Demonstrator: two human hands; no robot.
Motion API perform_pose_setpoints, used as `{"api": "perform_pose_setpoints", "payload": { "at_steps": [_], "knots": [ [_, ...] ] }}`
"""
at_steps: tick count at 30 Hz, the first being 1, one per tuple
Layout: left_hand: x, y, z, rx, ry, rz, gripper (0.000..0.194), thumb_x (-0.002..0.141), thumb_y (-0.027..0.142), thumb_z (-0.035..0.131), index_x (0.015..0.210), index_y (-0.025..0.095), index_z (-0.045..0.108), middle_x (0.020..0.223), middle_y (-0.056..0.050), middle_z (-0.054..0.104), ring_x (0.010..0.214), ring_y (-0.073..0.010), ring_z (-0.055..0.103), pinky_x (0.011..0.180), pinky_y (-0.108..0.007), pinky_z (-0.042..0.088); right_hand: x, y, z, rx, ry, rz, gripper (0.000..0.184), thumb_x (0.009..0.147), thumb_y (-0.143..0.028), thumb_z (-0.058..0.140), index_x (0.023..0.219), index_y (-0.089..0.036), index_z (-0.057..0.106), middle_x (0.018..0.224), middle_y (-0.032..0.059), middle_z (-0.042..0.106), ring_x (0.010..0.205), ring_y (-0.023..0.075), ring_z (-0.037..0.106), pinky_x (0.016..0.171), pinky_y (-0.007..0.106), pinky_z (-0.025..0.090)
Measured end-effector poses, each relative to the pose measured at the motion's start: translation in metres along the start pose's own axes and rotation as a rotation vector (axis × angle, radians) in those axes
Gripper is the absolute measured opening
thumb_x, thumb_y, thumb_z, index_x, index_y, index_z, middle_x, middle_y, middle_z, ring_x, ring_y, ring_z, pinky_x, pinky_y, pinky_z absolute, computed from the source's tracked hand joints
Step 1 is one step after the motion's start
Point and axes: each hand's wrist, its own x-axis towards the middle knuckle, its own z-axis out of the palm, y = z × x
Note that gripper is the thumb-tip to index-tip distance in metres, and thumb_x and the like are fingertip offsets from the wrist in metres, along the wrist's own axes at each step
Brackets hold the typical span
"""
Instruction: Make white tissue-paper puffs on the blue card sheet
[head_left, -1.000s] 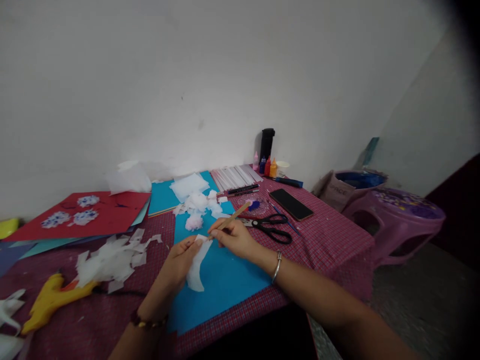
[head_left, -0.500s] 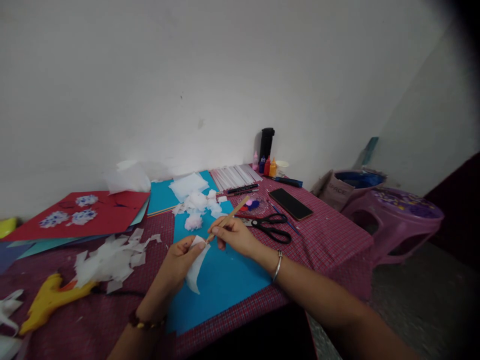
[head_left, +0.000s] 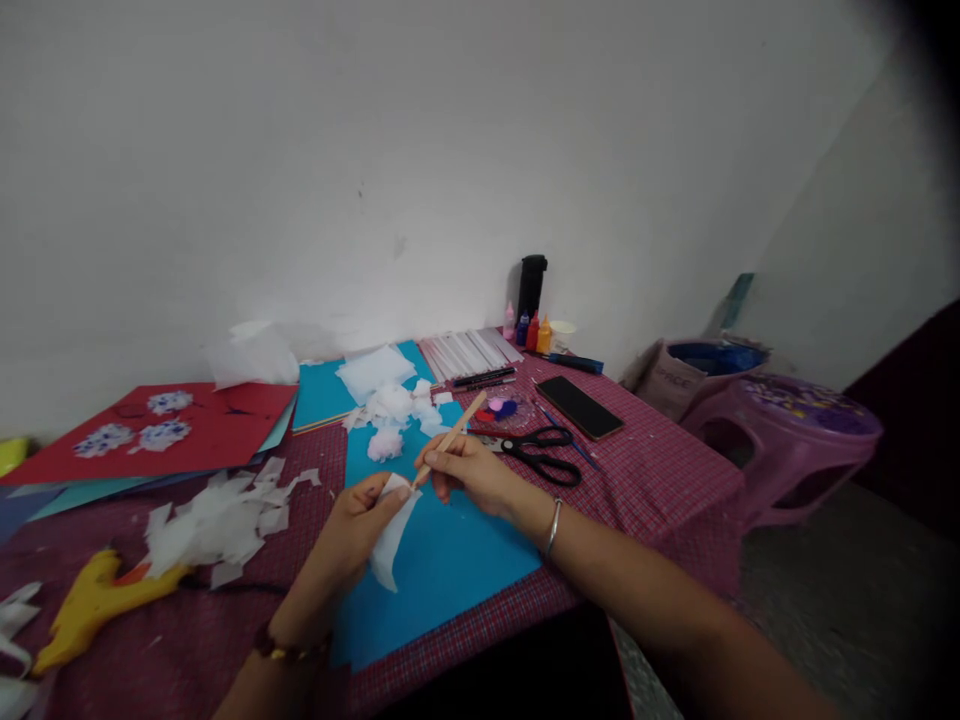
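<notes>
- The wooden stick (head_left: 459, 430) stands a little steeper than a second ago, its upper end having swung toward the left
- The right hand (head_left: 466, 470) is closed in a fingertip pinch on the stick's lower part
- The left hand (head_left: 365, 522) grips the upper end of a white paper strip (head_left: 390, 545) between thumb and forefinger, much as before
- The strip hangs below that grip, over the blue sheet (head_left: 457, 570), and now shows narrower, as though turned more edge-on
- The stick's lower tip comes to the strip's edge beside the left thumb; whether paper is caught round it is too small to tell
- Taken together, this looks like a fine adjustment where stick and paper meet, with most of the strip loose
- Farther back, the fluffy pale pink ball (head_left: 385, 443) and the scissors (head_left: 521, 449) lie unmoved on the table (head_left: 667, 460)
</notes>
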Motion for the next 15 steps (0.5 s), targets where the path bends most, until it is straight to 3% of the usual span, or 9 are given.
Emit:
{"api": "perform_pose_setpoints", "payload": {
  "at_steps": [4,8,12,15],
  "knots": [
    [0.0023,0.0001,0.0003,-0.019,0.005,-0.018,0.024,0.073,0.038,0.065,0.069,0.016,0.056,0.05,0.007,0.049,0.041,-0.0052,0.039,0.039,-0.016,0.031,-0.0013,-0.0015,0.0008,0.045,0.01,0.023,0.032,0.071,-0.044,0.066,0.072,-0.013,0.058,0.062,-0.0002,0.063,0.039,0.0057,0.05,0.038,0.018,0.04],
    [0.0023,-0.0004,-0.0003,-0.023,-0.002,-0.025,0.024,0.071,0.036,0.068,0.067,0.017,0.053,0.051,0.007,0.05,0.042,-0.0054,0.042,0.041,-0.016,0.034,-0.0019,-0.002,0.0016,-0.065,-0.029,0.044,0.031,0.079,-0.045,0.055,0.074,-0.014,0.053,0.061,-0.0009,0.061,0.037,0.0054,0.049,0.035,0.016,0.037],
    [0.0005,0.0006,-0.0001,-0.015,-0.044,-0.027,0.023,0.071,0.036,0.068,0.069,0.017,0.055,0.052,0.006,0.053,0.041,-0.0052,0.043,0.04,-0.016,0.033,-0.002,-0.0003,0.0026,-0.239,-0.134,0.137,0.015,0.084,-0.028,0.051,0.077,-0.015,0.052,0.059,-0.0037,0.059,0.035,0.0034,0.045,0.033,0.014,0.033],
    [0.0,0.0013,0.0003,0.002,-0.039,-0.018,0.023,0.072,0.035,0.068,0.067,0.017,0.054,0.052,0.007,0.052,0.04,-0.0048,0.041,0.039,-0.016,0.032,-0.003,0.0,0.0043,-0.297,-0.137,0.18,0.003,0.082,-0.017,0.053,0.08,-0.016,0.051,0.057,-0.0062,0.057,0.036,0.0027,0.045,0.036,0.013,0.035]
  ]
}}
